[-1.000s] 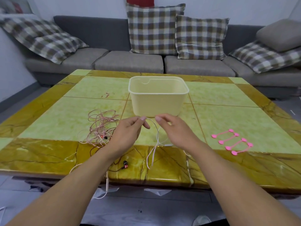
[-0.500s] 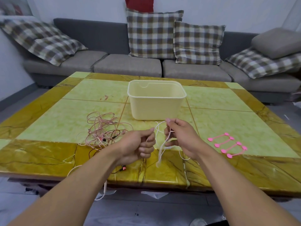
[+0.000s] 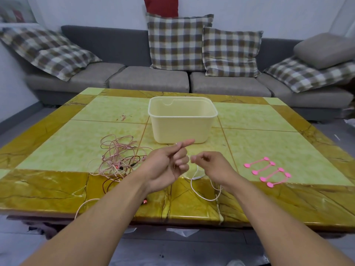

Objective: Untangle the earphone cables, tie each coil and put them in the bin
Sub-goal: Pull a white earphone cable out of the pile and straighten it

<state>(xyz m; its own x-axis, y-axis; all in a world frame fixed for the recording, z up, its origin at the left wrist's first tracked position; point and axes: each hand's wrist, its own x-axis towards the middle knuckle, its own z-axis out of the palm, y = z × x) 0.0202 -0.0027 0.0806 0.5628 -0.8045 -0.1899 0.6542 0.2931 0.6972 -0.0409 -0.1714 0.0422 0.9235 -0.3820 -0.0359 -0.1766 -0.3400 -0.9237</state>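
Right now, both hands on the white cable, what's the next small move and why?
Probably keep winding the white cable into a coil. The left hand and right hand each pinch it above the table, and a loose loop trails toward the near edge. The pink ties lie unused, and the bin looks empty.

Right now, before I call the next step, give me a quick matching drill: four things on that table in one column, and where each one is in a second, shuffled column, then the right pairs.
Things
1. bin
2. pink ties
3. pink cable tangle
4. white earphone cable

Places
A. lying in a row on the table, to the right of the right hand
B. heaped on the table, to the left of the left hand
C. standing mid-table, beyond both hands
D. held between the two hands, loops trailing down to the near table edge

Pairs: 1-C, 2-A, 3-B, 4-D
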